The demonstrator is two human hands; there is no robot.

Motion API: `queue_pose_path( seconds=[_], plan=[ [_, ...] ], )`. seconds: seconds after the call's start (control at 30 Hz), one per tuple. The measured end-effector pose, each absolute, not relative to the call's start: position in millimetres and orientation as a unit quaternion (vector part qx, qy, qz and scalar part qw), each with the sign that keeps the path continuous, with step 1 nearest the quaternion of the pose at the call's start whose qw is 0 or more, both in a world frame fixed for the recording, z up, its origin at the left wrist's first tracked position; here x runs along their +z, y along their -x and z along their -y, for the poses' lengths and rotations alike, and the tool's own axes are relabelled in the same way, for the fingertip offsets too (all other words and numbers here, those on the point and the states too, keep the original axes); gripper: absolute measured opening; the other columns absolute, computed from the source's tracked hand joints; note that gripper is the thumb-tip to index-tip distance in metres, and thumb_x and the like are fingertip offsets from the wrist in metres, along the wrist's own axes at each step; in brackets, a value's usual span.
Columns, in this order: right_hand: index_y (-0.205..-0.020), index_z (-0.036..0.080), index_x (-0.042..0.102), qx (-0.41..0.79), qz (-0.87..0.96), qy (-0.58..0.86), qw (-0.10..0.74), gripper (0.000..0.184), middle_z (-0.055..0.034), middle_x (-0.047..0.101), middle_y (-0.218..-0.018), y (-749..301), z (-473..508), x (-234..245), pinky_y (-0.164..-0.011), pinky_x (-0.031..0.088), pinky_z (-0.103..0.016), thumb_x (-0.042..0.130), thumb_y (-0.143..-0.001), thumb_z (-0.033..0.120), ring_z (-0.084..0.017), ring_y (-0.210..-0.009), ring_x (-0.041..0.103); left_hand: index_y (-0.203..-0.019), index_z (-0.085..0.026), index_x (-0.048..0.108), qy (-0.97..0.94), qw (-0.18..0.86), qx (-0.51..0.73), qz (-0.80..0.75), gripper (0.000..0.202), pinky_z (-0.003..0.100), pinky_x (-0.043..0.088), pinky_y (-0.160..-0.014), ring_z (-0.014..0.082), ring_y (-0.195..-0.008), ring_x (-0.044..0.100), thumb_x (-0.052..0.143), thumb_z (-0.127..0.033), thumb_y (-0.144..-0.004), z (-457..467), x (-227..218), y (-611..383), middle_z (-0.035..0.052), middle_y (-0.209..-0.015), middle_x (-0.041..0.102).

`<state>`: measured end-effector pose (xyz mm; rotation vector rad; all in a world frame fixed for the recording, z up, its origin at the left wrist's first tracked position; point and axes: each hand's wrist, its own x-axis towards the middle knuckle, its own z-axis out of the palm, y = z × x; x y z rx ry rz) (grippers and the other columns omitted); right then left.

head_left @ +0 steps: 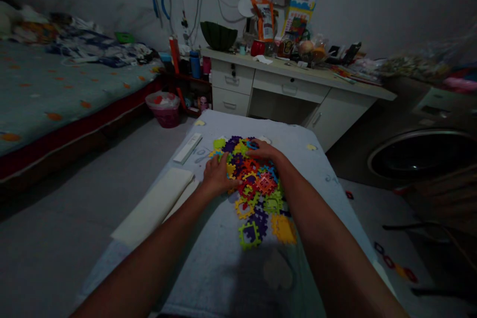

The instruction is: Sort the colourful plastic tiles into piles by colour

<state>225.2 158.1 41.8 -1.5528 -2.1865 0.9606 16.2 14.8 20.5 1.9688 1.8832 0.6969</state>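
Note:
A heap of colourful plastic interlocking tiles (266, 184) with toothed edges lies on the cloth-covered table (208, 268). Against the heap's left side rests my left hand (218, 176), thumb and fingers spread. My right hand (265, 151) reaches over the far right part of the heap, its fingers apart and curved over the tiles; its fingertips partly blend with the pieces. Nearer to me lie a green square frame tile (249, 236), several purple tiles (260, 221) and a yellow tile (283, 229).
Left of the heap are a folded cream cloth (154, 206) and a long white box (188, 148). Beyond the table stands a cluttered white desk (231, 78). A bed (74, 94) is on the left, a pink bin (164, 112) beside it, a washing machine (421, 134) on the right.

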Motion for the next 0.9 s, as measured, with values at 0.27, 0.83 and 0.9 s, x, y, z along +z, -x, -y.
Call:
queue_pose_path(
  seconds=[0.27, 0.83, 0.9],
  plan=[
    [-0.130, 0.021, 0.055, 0.455, 0.719, 0.490, 0.190, 0.066, -0.0039, 0.066, -0.115, -221.9, -133.5, 52.0, -0.093, 0.053, -0.035, 0.078, -0.069, 0.027, -0.018, -0.098, 0.064, -0.147, -0.019, 0.031, -0.697, 0.207, 0.391, -0.565, 0.096, 0.050, 0.031, -0.116, 0.0347, -0.139, 0.036, 0.076, -0.025, -0.062, -30.1, 12.8, -33.4, 0.0152, -0.145, 0.038],
    [-0.113, 0.023, 0.063, 0.620, 0.591, 0.424, 0.297, 0.053, -0.0012, 0.067, -0.095, -257.8, -92.5, 98.7, -0.067, 0.055, -0.028, 0.080, -0.063, 0.032, -0.013, -0.074, 0.062, -0.130, -0.022, 0.048, -0.493, 0.479, 0.581, -0.436, 0.069, 0.041, 0.043, -0.105, 0.0270, -0.122, 0.055, 0.073, -0.036, -0.067, -48.9, 56.6, -63.7, 0.0077, -0.132, 0.056],
    [-0.114, 0.025, 0.063, 0.613, 0.583, 0.425, 0.323, 0.053, -0.0030, 0.068, -0.107, -267.6, -82.3, 101.2, -0.073, 0.055, -0.029, 0.079, -0.065, 0.030, -0.016, -0.086, 0.065, -0.133, -0.024, 0.044, -0.450, 0.554, 0.576, -0.399, 0.071, 0.042, 0.048, -0.098, 0.0260, -0.110, 0.061, 0.070, -0.039, -0.069, -52.4, 63.1, -72.4, 0.0068, -0.125, 0.060]
  ],
)
